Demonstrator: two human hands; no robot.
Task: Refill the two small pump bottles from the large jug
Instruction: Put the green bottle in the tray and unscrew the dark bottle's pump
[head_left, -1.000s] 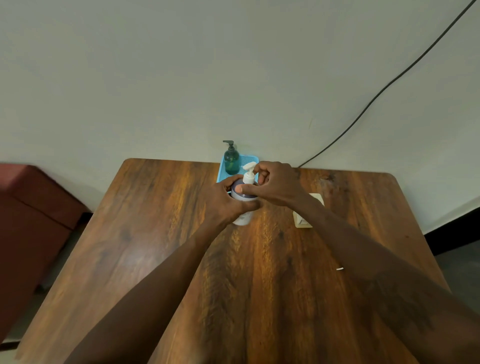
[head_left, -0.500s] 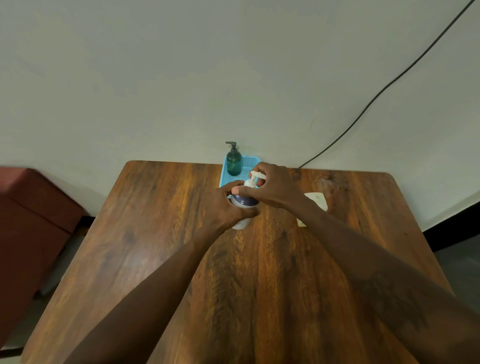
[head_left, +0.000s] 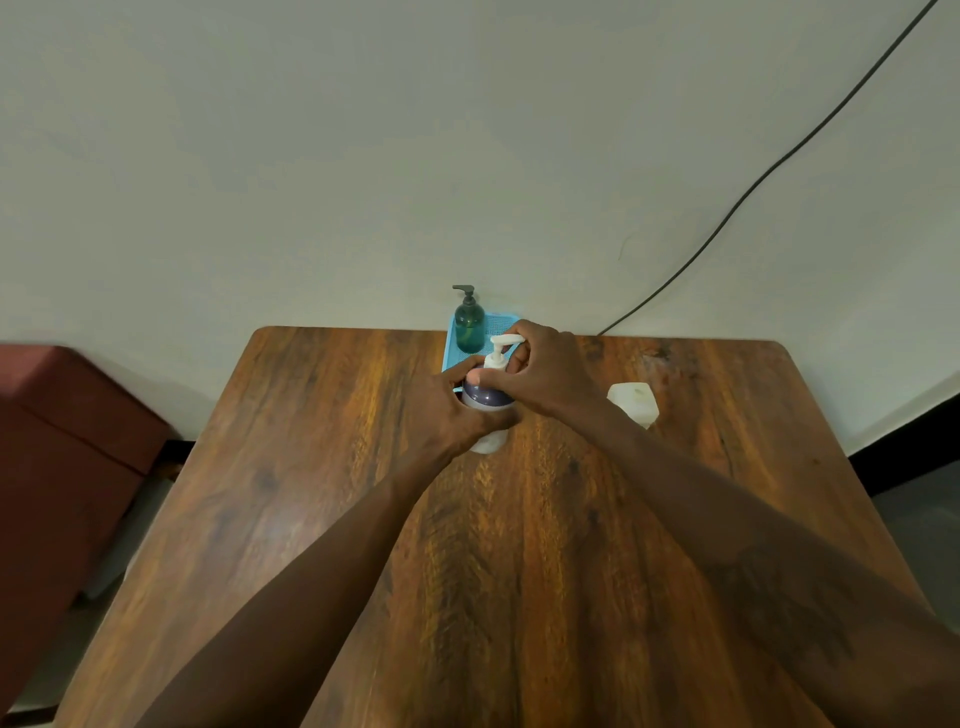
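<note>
Hands are meeting on the white bottle (head_left: 485, 396), which is standing on the table (head_left: 337, 493) just in front of the blue tray (head_left: 500, 325). The left hand (head_left: 447, 410) is wrapping its fingers around the bottle's body and holding it upright. The right hand (head_left: 545, 374) is curling round the neck just under the pump (head_left: 501, 347), thumb and fingers pinching it, probably to unscrew it. The green bottle (head_left: 469, 328) is standing in the left side of the tray, untouched. A pale plastic container, likely the jug (head_left: 635, 402), is sitting on the table to the right of the tray, partly hidden behind the right forearm; whether it is capped I cannot tell.

The white bottle is looking like light, smooth plastic, so it is likely to spin or skid on the wood unless its body is being gripped firmly. For twisting, the neck collar is the place to hold, not the thin spout, which would probably just swivel. Once free, the pump will likely be trailing a wet, slippery tube, so lifting it straight up is looking wise.
</note>
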